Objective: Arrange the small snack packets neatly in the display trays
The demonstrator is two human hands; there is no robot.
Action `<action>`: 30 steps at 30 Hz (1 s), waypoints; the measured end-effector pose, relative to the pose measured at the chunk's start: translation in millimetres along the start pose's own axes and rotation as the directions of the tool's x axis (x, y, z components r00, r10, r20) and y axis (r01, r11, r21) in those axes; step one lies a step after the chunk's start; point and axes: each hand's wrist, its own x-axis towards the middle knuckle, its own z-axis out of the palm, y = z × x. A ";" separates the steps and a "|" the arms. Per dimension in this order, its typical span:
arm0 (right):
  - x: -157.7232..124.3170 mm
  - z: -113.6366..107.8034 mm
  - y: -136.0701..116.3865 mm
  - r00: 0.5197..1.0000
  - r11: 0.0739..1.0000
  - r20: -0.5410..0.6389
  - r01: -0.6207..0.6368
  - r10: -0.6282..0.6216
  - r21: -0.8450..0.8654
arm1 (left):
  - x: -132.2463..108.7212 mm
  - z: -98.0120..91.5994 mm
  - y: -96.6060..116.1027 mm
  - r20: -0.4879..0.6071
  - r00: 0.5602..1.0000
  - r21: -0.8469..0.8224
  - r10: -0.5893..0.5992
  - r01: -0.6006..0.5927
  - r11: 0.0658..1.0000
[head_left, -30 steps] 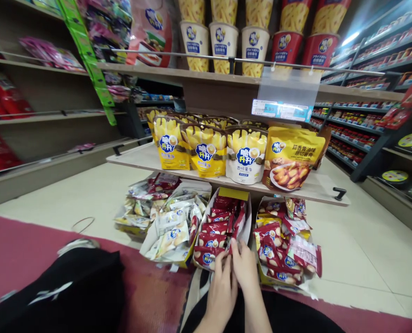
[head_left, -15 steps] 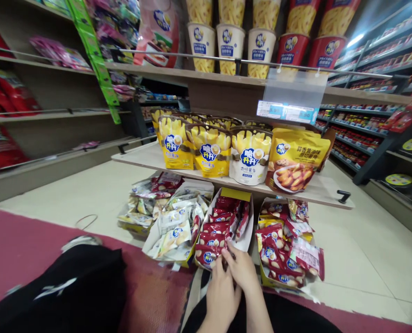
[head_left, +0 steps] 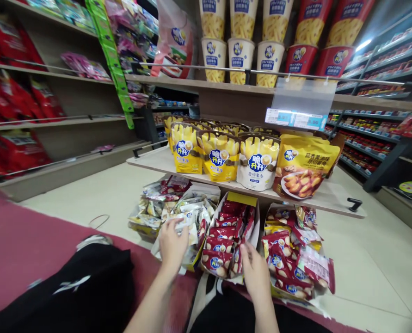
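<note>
My left hand [head_left: 173, 243] reaches into the open box of white snack packets [head_left: 188, 219] and its fingers rest on a packet there; the fingers are partly blurred. My right hand [head_left: 256, 270] lies at the near right corner of the middle box of dark red snack packets [head_left: 226, 231], fingers curled against the packets. A third box of red and yellow packets [head_left: 289, 249] sits just right of that hand. All three boxes stand on the floor under a low shelf.
Yellow and white chip bags [head_left: 219, 155] stand on the low wooden shelf [head_left: 330, 196], with cups of fries [head_left: 240, 51] above. A loose heap of packets [head_left: 153, 203] lies at left. My black-trousered knee [head_left: 70, 291] rests on red floor. Aisle shelves run along both sides.
My left hand left the red packets and swung left onto the white packet box. The right hand stayed by the red box. The view shifted slightly.
</note>
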 end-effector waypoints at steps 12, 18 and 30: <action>-1.2 -5.8 3.5 0.991 0.999 -0.130 -0.020 0.023 0.027 | -29.5 32.4 -3.8 0.352 0.935 0.081 0.039 -0.073 0.994; -0.4 -12.6 13.6 0.983 0.970 -0.180 -0.077 0.035 -0.232 | -32.5 12.4 10.2 0.030 0.992 0.162 0.119 -0.122 0.979; 3.7 32.0 6.7 0.988 0.899 -0.104 -0.143 0.110 -0.414 | -64.8 6.5 49.6 0.354 0.928 -0.590 -0.119 0.320 0.741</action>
